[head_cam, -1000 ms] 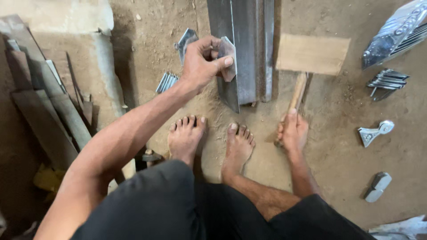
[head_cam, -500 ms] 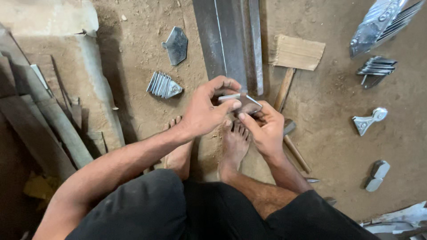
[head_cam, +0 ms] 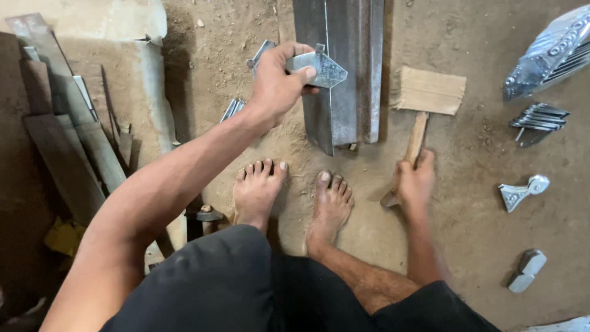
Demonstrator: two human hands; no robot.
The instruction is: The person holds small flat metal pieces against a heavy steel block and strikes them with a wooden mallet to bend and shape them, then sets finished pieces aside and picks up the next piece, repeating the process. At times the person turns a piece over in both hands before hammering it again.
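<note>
The left hand (head_cam: 278, 80) grips a flat pointed grey metal piece (head_cam: 319, 66); the right hand (head_cam: 415, 181) grips a wooden mallet (head_cam: 425, 101) on the dirt floor (head_cam: 467, 233).

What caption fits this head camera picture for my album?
Left hand holds a small metal piece on a steel bar; right hand grips a wooden mallet.

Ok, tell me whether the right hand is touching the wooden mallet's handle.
Touching. The head view shows the right hand wrapped around the wooden mallet's handle near its lower end.
</note>
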